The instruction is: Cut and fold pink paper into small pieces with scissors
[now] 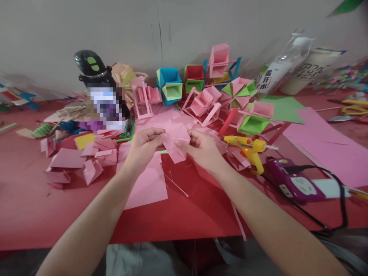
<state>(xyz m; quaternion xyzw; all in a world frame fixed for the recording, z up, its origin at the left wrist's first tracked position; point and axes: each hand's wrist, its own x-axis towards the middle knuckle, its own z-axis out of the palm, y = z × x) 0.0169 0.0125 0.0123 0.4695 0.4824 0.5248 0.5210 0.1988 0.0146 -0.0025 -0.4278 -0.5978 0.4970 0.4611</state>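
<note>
Between my two hands is a folded piece of pink paper [176, 142], creased and held up over the red table. My left hand [146, 146] pinches its left edge between thumb and fingers. On the other side, my right hand [201, 147] grips the right edge, the thumb lying across the front. A flat pink sheet [148, 184] lies below my left wrist. Several folded pink pieces [69, 158] are spread to the left of my left arm. Behind my hands, more pink paper [175, 117] covers the tabletop.
Folded paper models, including a blue box [169, 86] and a pink one [219, 61], line the back. A yellow glue gun [249, 147] and purple power strip [296, 180] lie right. A phone [106, 105] leans at back left; a bottle [283, 63] and cup [310, 71] stand back right.
</note>
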